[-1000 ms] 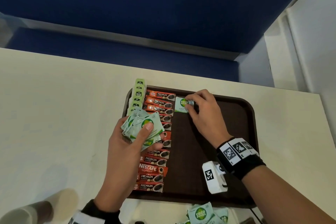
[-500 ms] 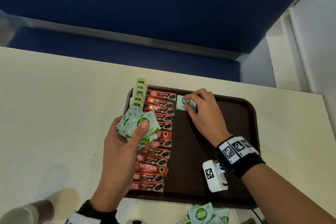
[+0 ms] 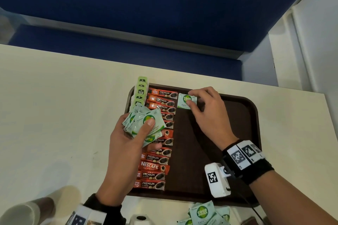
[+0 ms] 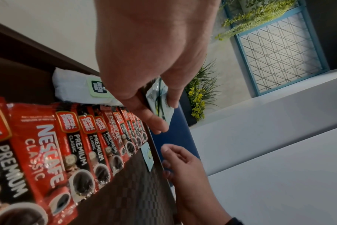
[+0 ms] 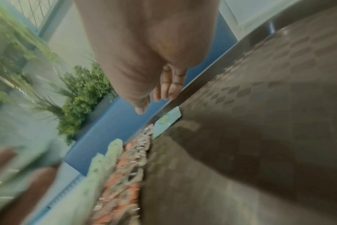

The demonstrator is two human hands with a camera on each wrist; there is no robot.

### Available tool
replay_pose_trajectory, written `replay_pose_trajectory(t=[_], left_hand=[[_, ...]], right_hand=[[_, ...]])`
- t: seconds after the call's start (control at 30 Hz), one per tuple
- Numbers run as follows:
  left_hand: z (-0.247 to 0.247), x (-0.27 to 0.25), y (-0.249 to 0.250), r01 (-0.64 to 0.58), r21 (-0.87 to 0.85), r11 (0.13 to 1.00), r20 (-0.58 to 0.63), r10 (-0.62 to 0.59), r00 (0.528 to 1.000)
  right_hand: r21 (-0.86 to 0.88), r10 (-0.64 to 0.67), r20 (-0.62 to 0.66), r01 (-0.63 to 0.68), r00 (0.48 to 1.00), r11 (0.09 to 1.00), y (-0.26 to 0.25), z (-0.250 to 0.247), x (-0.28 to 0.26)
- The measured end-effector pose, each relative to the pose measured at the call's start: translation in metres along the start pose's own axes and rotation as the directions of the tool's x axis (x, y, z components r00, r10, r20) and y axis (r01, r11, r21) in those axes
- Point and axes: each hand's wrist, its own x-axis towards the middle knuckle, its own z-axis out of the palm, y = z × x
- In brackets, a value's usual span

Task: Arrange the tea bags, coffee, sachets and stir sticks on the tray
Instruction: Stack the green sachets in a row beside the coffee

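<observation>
A brown tray point(image 3: 237, 107) lies on the cream table. Down its left side run a column of green-tagged tea bags point(image 3: 141, 90) and a column of red coffee sticks point(image 3: 157, 159). My left hand point(image 3: 146, 128) hovers over that column and grips a fan of green sugar sachets point(image 3: 144, 121), thumb on top. One green sachet point(image 3: 183, 100) lies flat at the tray's far edge, right of the coffee. My right hand point(image 3: 191, 98) sits at its right edge with loosely curled fingers. In the left wrist view a small gap shows between that sachet point(image 4: 147, 155) and those fingers point(image 4: 166, 163).
More green sachets point(image 3: 203, 213) lie loose on the table by the tray's near edge. A blurred beige cup-like object point(image 3: 27, 210) stands at the near left. A blue bench point(image 3: 146, 5) runs beyond the table's far edge. The tray's right half shows bare brown surface.
The single sachet now lies flat beside the top coffee sticks, and my right hand's fingers have eased off it. My left hand has drifted slightly left with its fan of sachets.
</observation>
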Motion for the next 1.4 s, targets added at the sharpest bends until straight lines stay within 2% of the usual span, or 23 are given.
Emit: replay_pose_trajectory(t=[0.07,0.13,0.17,0.33,0.53,0.7,0.8,0.87,0.93,1.0,1.07,1.23,1.4], left_hand=[[0.007,-0.001,0.001,-0.002,0.008,1.0,0.02,0.002,1.0],[0.015,-0.002,0.001,-0.001,0.002,1.0,0.05,0.001,0.999],[0.019,-0.003,0.001,0.002,-0.004,1.0,0.066,-0.002,0.998],[0.027,-0.002,0.003,0.034,-0.071,0.997,0.143,-0.023,0.99],[0.022,-0.002,0.002,0.05,-0.124,0.991,0.151,-0.031,0.988],[0.02,-0.004,0.002,0.025,-0.149,0.989,0.106,-0.009,0.994],[0.017,-0.004,0.002,0.013,-0.129,0.992,0.071,-0.004,0.997],[0.013,-0.004,0.002,0.017,-0.118,0.993,0.044,-0.012,0.999],[0.01,-0.003,0.002,0.021,-0.113,0.993,0.023,-0.019,1.0],[0.007,-0.004,0.001,0.025,-0.111,0.993,0.012,-0.024,1.0],[0.005,-0.005,0.001,0.031,-0.106,0.994,0.008,-0.03,1.0],[0.0,-0.008,-0.002,0.046,-0.094,0.995,-0.004,-0.046,0.999],[-0.003,-0.008,-0.003,0.057,-0.096,0.994,-0.02,-0.059,0.998]], right_hand=[[0.247,0.029,0.075,-0.047,0.997,0.968,-0.017,-0.01,-0.013],[0.481,0.021,0.253,-0.144,0.967,0.865,-0.038,-0.02,-0.028],[0.539,0.005,0.314,-0.182,0.949,0.822,-0.046,-0.023,-0.035],[0.632,0.065,0.316,-0.261,0.947,0.73,-0.053,-0.028,-0.046],[0.614,0.121,0.369,-0.339,0.922,0.713,-0.042,-0.034,-0.048],[0.674,0.164,0.488,-0.489,0.858,0.554,-0.035,-0.032,-0.054],[0.718,0.212,0.444,-0.487,0.871,0.498,-0.029,-0.032,-0.054],[0.7,0.272,0.34,-0.435,0.901,0.567,-0.02,-0.03,-0.05],[0.606,0.302,0.22,-0.372,0.928,0.703,-0.009,-0.024,-0.043],[0.48,0.289,0.122,-0.312,0.949,0.82,0.002,-0.015,-0.034],[0.374,0.264,0.062,-0.267,0.963,0.888,0.008,-0.007,-0.026],[0.226,0.16,0.02,-0.16,0.987,0.961,0.01,0.009,-0.009],[0.162,0.145,0.022,-0.147,0.989,0.976,0.012,0.013,-0.007]])
